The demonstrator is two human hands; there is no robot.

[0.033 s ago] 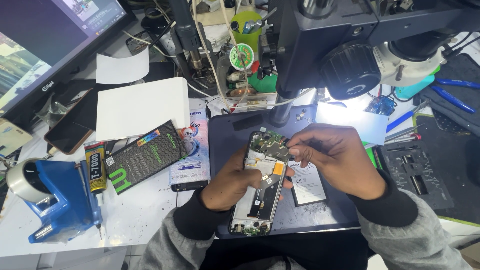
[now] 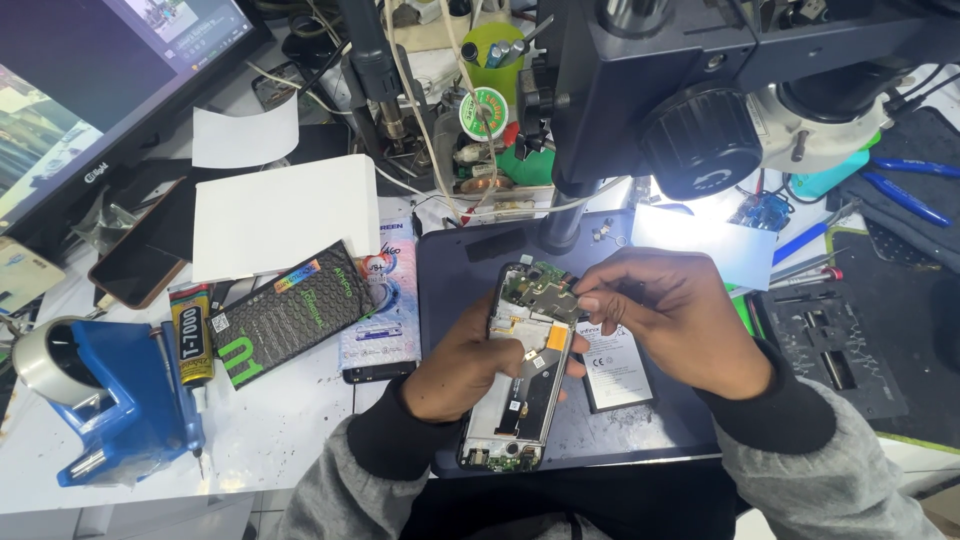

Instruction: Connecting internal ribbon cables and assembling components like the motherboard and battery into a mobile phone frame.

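Cluttered white counter (image 2: 300,420), dark work mat (image 2: 470,250) at centre, lit from above by a lamp under the big black microscope head (image 2: 700,130). On the mat, between both hands: an opened phone frame (image 2: 520,400), back cover off, insides showing, lying lengthwise toward the body. Left hand (image 2: 455,365) cupped along the frame's left edge, grip clenched around the frame, thumb over the middle near an orange patch. Right hand (image 2: 680,320) coming in from the right, fingertips (image 2: 590,300) pinched on the green circuit board (image 2: 545,290) at the frame's top end, board tilted up off the frame. Just beside the frame on the right, partly under the right hand, a flat white-labelled battery (image 2: 615,365) lying on the mat.

Over on the left: blue tape dispenser (image 2: 110,400) near the counter's edge, black-and-yellow glue tube (image 2: 190,335) next to it, dark patterned package (image 2: 290,310) tilted beside that, a pale printed package (image 2: 385,300) touching the mat's edge. White sheet of paper (image 2: 290,210) behind them, dark phone (image 2: 140,260) face down further left, monitor (image 2: 90,90) in the corner. Behind the mat, a tangle of cables and a green solder spool (image 2: 490,105). Far right, blue-handled pliers (image 2: 910,190) and a black moulded tray (image 2: 830,350).
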